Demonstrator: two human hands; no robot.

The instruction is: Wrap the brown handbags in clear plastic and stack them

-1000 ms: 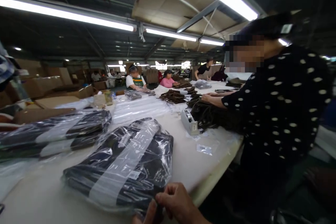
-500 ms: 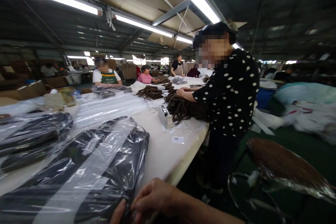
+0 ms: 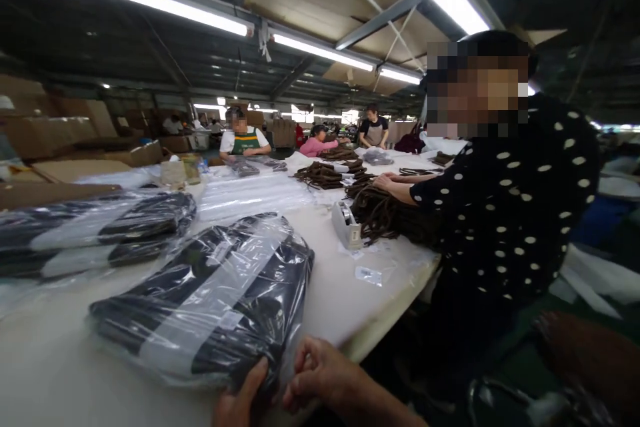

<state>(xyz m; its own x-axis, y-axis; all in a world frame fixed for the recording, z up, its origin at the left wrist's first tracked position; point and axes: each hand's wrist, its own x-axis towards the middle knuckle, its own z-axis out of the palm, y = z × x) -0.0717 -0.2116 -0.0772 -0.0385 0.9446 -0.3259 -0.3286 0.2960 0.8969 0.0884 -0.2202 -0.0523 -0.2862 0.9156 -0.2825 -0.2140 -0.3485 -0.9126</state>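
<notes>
A folded dark garment in a clear plastic bag (image 3: 240,287) lies on the pale table in front of me, with a light strip across it and small white labels. My left hand (image 3: 243,393) grips its near edge, the thumb on top and the other fingers hidden. Close by the bag's near right corner is my right hand (image 3: 325,373), its fingers curled and pinched together. Clear film runs beside those fingertips, but what they hold cannot be made out.
More bagged dark garments (image 3: 145,227) lie at left, with clear plastic sleeves (image 3: 255,193) behind. A tape dispenser (image 3: 346,225) and a label (image 3: 369,275) sit near the table's right edge. A co-worker in a dotted top (image 3: 520,193) handles brown corded pieces (image 3: 385,213); other people are farther back.
My view has swung left, so everything sits farther right in the picture. The bagged garment's near left end now shows whole. My right hand's fingers have curled in more.
</notes>
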